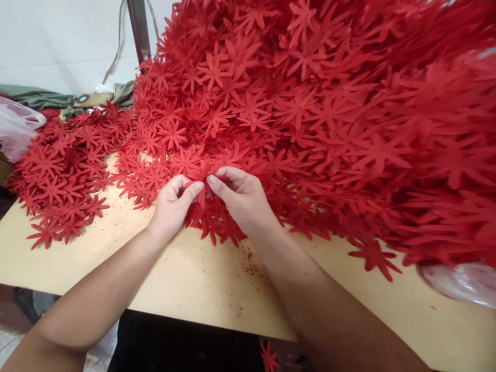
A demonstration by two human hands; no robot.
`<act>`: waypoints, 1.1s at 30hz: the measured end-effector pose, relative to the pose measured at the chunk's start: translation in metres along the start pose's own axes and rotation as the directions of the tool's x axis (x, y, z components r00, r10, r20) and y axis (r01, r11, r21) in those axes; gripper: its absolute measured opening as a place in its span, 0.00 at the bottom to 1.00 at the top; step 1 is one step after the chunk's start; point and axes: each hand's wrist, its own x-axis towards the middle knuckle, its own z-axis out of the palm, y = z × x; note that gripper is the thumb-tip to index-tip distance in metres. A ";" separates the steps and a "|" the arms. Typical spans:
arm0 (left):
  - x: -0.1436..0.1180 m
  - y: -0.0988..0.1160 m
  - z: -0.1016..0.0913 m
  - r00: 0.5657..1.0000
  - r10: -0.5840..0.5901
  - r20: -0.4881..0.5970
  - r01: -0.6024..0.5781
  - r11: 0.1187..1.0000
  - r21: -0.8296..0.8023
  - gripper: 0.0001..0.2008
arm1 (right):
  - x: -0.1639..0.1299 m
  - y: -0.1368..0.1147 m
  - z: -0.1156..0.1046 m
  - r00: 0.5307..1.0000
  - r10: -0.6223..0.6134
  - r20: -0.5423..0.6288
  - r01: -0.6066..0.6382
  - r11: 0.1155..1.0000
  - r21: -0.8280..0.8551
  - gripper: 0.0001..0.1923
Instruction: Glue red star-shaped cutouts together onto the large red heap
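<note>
Between my two hands is a red flower-shaped cutout (202,195), its narrow petals partly covered by my fingers. My left hand (176,199) pinches it from the left with thumb and forefinger. From the right, my right hand (238,194) pinches the same cutout, its fingertips close to those of the left. Just under and in front of the hands lie more loose red flower cutouts (211,225) on the table. Behind them rises a large heap of red flower cutouts (251,111), with many petals overlapping.
A smaller pile of red cutouts (58,181) spreads at the left of the pale wooden table (186,279). A plastic bag (19,126) stands at far left, near green cloth (39,95). Clear plastic (461,281) lies at right. Red scraps (253,266) dot the tabletop.
</note>
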 end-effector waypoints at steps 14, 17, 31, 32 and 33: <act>0.011 -0.008 -0.011 0.992 0.081 -0.100 -0.072 0.993 0.089 0.15 | 0.010 -0.002 -0.017 0.972 -0.052 -0.230 0.043 0.998 -0.046 0.17; 0.012 -0.012 -0.015 0.979 0.149 -0.139 -0.119 0.972 0.204 0.17 | 0.007 -0.005 -0.013 0.972 -0.081 -0.222 0.057 0.992 -0.112 0.21; 0.003 0.002 -0.005 0.999 -0.013 0.039 0.010 0.997 0.073 0.11 | -0.003 -0.004 0.002 0.998 0.012 0.065 -0.004 0.993 -0.115 0.30; 0.004 0.003 -0.005 1.000 -0.003 0.016 0.002 0.997 0.078 0.10 | -0.003 -0.004 0.002 0.998 0.018 0.053 -0.013 0.995 -0.099 0.30; 0.005 0.004 -0.006 1.000 0.009 -0.010 -0.008 0.997 0.076 0.09 | -0.002 -0.004 0.000 0.999 0.017 0.036 -0.014 0.996 -0.092 0.30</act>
